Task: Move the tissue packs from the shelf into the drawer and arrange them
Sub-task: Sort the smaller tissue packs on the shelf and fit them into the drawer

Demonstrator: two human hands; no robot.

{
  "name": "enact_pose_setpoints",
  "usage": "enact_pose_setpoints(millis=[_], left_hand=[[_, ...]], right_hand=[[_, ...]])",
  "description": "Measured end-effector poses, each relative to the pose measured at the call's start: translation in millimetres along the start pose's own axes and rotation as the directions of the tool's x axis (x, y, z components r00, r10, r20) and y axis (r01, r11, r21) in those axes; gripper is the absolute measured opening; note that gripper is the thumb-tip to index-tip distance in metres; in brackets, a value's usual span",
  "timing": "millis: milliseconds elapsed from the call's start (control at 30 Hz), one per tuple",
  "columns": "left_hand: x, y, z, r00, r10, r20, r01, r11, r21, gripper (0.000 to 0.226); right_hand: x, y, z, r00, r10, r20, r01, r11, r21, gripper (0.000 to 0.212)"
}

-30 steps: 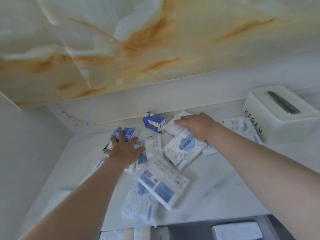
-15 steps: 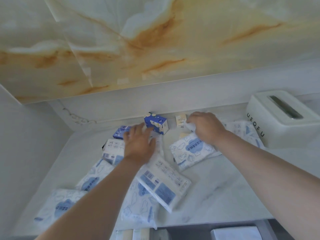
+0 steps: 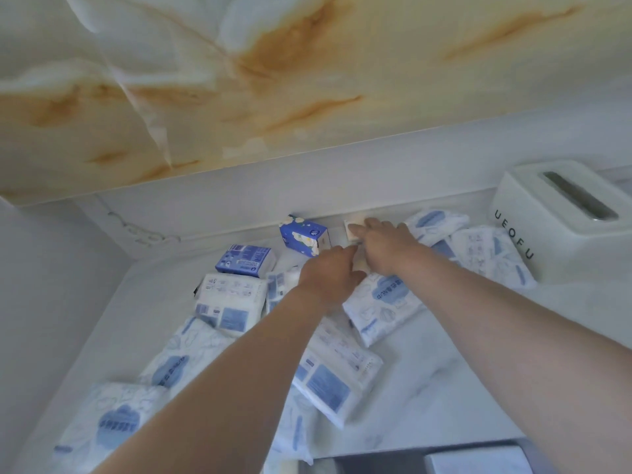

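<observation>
right hand flat on far small pack | left hand grip unclear | risk: near pack may be swept off by forearm

Soft even daylight, faint shadows, slight motion blur, wide-angle edge bending

The left hand and right hand cover a small pale pack (grip unclear), and the drawer is cut off below.

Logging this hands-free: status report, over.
Hands: left hand and right hand at small cream packs, rear of shelf, grip unclear. Loose tissue packs scattered around. Nearby: blue box.
</observation>
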State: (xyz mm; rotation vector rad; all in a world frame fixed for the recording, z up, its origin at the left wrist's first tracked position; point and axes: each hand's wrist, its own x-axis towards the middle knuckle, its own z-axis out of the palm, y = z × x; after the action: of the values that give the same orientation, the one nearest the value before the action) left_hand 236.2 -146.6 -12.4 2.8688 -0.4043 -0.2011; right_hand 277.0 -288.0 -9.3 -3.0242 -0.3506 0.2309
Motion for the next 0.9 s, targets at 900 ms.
enact_pose_setpoints(millis=[900], left_hand=[[-83, -96, -70, 0.886, -0.455, -0.084, 0.160, 0.472, -0.867, 0.018]], right_hand=[[-41, -126, -7, 0.869, -0.361, -0.338, 0.484, 0.765, 0.425, 0.071]])
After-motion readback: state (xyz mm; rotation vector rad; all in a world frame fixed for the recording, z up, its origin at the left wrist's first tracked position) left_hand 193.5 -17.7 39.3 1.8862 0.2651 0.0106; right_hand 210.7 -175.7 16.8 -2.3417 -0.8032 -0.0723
